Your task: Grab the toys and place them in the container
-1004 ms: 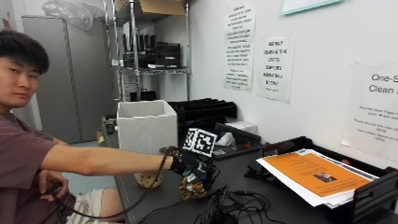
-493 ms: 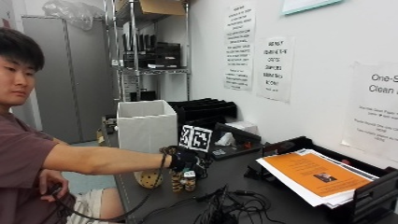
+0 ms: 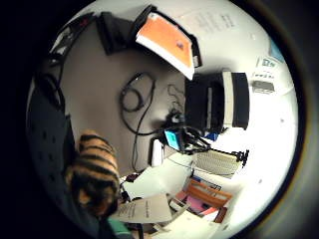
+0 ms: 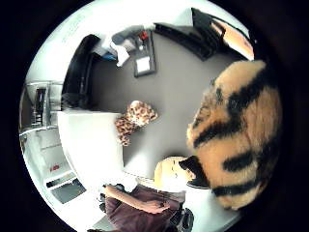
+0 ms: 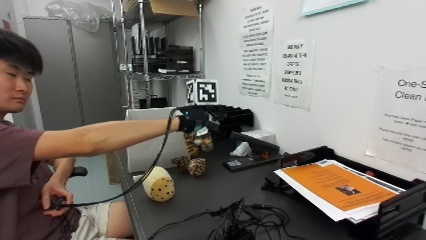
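Outside view: a seated person extends the right arm straight out at shoulder height over a dark table (image 5: 219,200); the gloved right hand (image 5: 193,121) grasps a tiger-striped plush toy (image 5: 198,141), which hangs from the curled fingers above the tabletop, clear of the surface. Directly beneath it a leopard-spotted plush toy (image 5: 189,165) lies on the table, just beside the white container (image 5: 152,145), an upright open-topped bin at the table's far edge; its interior is not visible from here. A cream spotted plush toy (image 5: 158,184) rests near the table's front edge. To the side, a black paper tray (image 5: 393,210) holds a stack of sheets topped by an orange page (image 5: 329,186). Little-finger-side palm view: the striped toy (image 3: 93,172) sits close against the palm, with the table (image 3: 99,84), a coiled black cable (image 3: 135,99) and the orange page (image 3: 167,37) beyond it. Thumb-side palm view: the striped toy (image 4: 236,140) fills much of the field; on the table (image 4: 178,87) lies the leopard toy (image 4: 134,120), touching the wall of the white container (image 4: 89,140), and the cream toy (image 4: 169,174) lies at the table's edge.
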The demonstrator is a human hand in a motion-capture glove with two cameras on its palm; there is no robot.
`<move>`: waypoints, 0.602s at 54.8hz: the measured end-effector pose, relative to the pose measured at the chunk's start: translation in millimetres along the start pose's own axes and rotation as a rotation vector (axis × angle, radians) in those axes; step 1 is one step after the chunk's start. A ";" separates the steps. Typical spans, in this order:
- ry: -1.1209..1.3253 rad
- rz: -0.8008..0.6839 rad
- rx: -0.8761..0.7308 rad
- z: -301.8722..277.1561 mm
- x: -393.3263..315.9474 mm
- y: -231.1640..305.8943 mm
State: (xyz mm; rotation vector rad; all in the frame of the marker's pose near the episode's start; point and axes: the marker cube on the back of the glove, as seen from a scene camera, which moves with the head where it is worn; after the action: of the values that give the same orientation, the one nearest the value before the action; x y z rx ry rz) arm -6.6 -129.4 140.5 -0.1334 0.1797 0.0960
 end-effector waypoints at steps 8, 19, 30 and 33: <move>-0.013 0.015 0.082 -61.1 8.2 10.4; -0.028 -0.047 0.151 -118.7 -20.7 22.2; -0.050 -0.212 0.217 -175.8 -127.8 34.9; -0.046 -0.281 0.227 -186.2 -169.4 39.6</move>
State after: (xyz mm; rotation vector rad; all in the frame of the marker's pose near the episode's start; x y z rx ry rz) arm -208.7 -130.6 -14.7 0.0707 0.1238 -0.2005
